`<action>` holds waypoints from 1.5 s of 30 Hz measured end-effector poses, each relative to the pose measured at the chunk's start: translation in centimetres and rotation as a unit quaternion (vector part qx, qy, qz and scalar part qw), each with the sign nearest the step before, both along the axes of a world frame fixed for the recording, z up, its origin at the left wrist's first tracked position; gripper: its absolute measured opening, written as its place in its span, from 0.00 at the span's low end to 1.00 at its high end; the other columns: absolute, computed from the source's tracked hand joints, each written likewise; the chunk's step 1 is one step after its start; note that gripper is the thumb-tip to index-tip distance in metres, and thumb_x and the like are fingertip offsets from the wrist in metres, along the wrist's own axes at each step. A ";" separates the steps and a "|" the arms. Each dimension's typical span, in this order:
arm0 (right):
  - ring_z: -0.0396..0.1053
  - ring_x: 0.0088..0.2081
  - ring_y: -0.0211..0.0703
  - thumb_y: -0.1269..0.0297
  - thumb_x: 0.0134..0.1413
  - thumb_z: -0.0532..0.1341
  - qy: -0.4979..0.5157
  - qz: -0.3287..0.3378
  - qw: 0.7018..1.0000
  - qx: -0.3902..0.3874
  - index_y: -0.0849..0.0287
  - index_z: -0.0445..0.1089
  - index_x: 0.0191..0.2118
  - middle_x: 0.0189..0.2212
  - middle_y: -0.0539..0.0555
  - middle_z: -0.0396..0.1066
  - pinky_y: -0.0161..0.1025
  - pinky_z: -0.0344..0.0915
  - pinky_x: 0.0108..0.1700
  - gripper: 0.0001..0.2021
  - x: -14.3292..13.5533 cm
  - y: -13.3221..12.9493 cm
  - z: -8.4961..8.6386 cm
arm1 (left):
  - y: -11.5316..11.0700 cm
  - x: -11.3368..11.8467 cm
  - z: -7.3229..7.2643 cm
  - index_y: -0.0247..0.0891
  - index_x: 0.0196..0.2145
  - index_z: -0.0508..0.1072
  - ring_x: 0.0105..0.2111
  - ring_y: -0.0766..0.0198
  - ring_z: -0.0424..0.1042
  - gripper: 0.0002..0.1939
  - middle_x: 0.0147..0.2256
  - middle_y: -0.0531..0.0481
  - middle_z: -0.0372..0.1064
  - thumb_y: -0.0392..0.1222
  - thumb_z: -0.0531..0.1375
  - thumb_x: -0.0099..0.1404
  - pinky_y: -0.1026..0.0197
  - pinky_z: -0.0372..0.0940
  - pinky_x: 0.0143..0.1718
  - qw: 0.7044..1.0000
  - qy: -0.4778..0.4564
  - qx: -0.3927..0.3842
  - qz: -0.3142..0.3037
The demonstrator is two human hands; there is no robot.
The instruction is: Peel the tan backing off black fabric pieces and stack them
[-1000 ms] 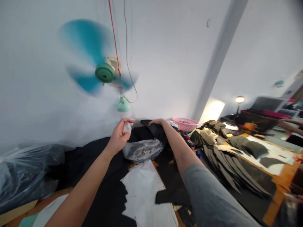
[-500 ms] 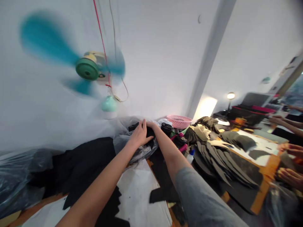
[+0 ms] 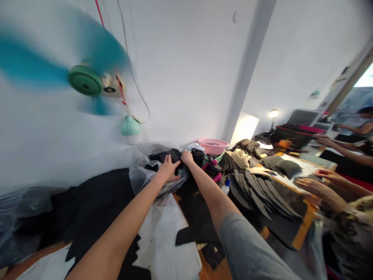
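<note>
My left hand (image 3: 169, 170) lies on black pieces (image 3: 164, 156) inside a clear plastic bag (image 3: 139, 171), its fingers spread. Just right of it, my right hand (image 3: 187, 157) is closed at the bag's right edge, its fingers curled; what they grip is too small to make out. The bag rests against the wall at the back of the table. Below the hands lie white sheets (image 3: 167, 237) with a flat black piece (image 3: 190, 234) across them.
A spinning fan (image 3: 85, 80) and a hanging bulb (image 3: 130, 128) are at upper left. Black fabric (image 3: 96, 194) covers the left side. Rightward stand a pink basket (image 3: 213, 146), a glue bottle (image 3: 225, 187) and stacked dark pieces (image 3: 256, 190). Another person's hands (image 3: 314, 184) work at far right.
The view has shifted to the right. My hands have moved apart over the bag, the right one now curled at its edge, and more black pieces show between them.
</note>
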State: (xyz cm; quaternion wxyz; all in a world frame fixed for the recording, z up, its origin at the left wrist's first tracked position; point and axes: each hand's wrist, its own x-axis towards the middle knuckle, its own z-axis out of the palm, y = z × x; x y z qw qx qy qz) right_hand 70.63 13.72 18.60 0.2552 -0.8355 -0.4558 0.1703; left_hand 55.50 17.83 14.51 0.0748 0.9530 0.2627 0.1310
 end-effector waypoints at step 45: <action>0.73 0.48 0.61 0.71 0.32 0.72 -0.065 0.264 0.945 -0.181 0.51 0.69 0.46 0.44 0.56 0.73 0.48 0.67 0.50 0.29 -3.8 -22.8 -12.9 | -6.3 -18.9 1.7 0.38 0.59 0.71 0.69 0.32 0.51 0.26 0.62 0.28 0.63 0.45 0.63 0.63 0.25 0.37 0.68 0.981 -0.082 0.117 0.132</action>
